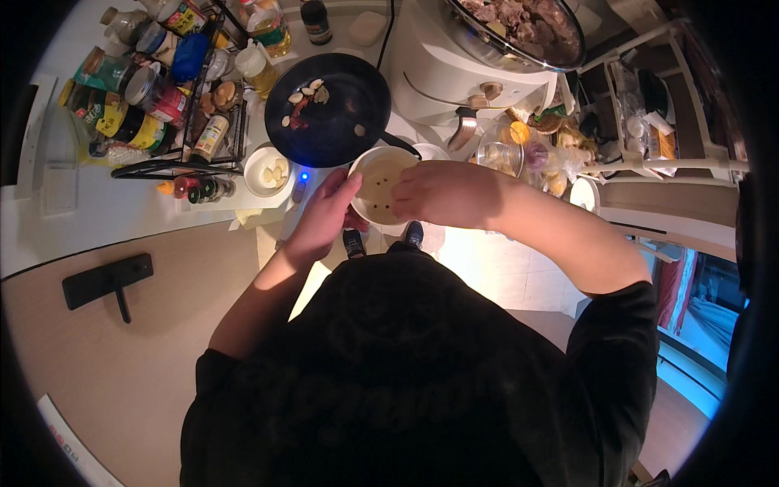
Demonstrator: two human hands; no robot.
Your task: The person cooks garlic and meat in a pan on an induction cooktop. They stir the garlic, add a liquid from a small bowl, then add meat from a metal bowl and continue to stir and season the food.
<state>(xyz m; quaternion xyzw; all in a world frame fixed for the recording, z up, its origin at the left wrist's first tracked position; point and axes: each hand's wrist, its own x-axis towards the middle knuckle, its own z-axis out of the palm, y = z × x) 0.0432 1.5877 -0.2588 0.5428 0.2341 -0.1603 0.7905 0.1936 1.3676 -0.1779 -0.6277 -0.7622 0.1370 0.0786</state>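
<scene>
My left hand [328, 210] grips the left rim of a pale bowl [378, 164], thumb on the edge. In the bowl lie several small dark bits that look like peppercorns [381, 206]. My right hand [447, 193] reaches over the bowl's right side with its fingers bent down inside; what the fingertips hold is hidden. Just beyond the bowl sits a black frying pan [350, 91], holding garlic pieces [296, 97], dried red chili [298, 115] and what seems a bay leaf. A small white bowl [251, 176] of garlic cloves stands left of my left hand.
A black wire rack [173, 169] crowded with jars and bottles stands at left. Oil bottles [268, 27] stand behind the pan. At the upper right, a white appliance [438, 67] bears a metal bowl of meat [523, 27]. Stacked clear cups [500, 152] and bagged produce [548, 155] lie right.
</scene>
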